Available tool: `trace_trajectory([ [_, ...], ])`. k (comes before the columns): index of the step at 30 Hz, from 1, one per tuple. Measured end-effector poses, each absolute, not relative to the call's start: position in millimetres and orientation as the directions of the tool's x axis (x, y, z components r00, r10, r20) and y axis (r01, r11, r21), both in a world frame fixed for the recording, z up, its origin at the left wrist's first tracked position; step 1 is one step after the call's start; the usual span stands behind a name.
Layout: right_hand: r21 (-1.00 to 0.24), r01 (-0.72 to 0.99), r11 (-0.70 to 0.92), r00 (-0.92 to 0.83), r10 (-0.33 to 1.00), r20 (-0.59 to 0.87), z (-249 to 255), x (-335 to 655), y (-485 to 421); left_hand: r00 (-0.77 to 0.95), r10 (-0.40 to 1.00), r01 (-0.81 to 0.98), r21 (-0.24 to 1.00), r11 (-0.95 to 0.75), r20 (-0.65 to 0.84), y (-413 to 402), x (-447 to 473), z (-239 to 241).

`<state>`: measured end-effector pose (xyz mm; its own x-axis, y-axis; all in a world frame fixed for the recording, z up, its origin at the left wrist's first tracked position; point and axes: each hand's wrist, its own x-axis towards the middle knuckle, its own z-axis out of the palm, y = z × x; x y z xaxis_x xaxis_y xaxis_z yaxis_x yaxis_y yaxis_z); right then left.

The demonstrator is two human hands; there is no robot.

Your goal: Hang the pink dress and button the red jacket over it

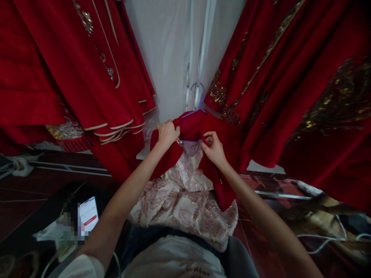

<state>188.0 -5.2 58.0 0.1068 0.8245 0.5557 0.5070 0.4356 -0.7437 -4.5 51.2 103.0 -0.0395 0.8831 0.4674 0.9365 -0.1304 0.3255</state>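
A red garment (223, 154) with a pale gold-patterned skirt (185, 204) lies across my lap, hung on a purple wire hanger (198, 102). My left hand (166, 133) is closed on the red fabric at the left shoulder of the hanger. My right hand (213, 146) pinches the red fabric at the collar, just below the hanger's bar. The hanger's hook points up toward the white wall (174, 58).
Red robes with cream trim (87, 77) hang at the left. Red garments with gold embroidery (290, 85) hang at the right. A phone with a lit screen (88, 214) lies at lower left beside cables. White cords (333, 235) trail over the dark floor at right.
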Motion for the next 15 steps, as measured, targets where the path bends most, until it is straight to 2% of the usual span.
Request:
trace_trajectory([
  [6, -0.786, 0.451, 0.422, 0.205, 0.808, 0.552, 37.9, 206.6, -11.1, -0.024, 0.783, 0.837, 0.441, -0.325, 0.621, 9.5, -22.5, 78.5],
  [9, -0.793, 0.464, 0.394, 0.22, 0.817, 0.534, 39.3, 214.8, -17.8, -0.074, 0.738, 0.811, 0.471, -0.347, 0.671, -11.2, -43.0, 64.5],
  [11, -0.797, 0.463, 0.387, 0.198, 0.831, 0.519, 42.1, 219.2, -19.6, -0.094, 0.725, 0.792, 0.492, -0.361, 0.683, -18.4, -53.2, 56.4],
  [15, -0.794, 0.438, 0.423, 0.119, 0.848, 0.517, 50.6, 208.9, -14.0, -0.004, 0.762, 0.724, 0.527, -0.444, 0.648, -19.0, -42.0, 51.1],
])
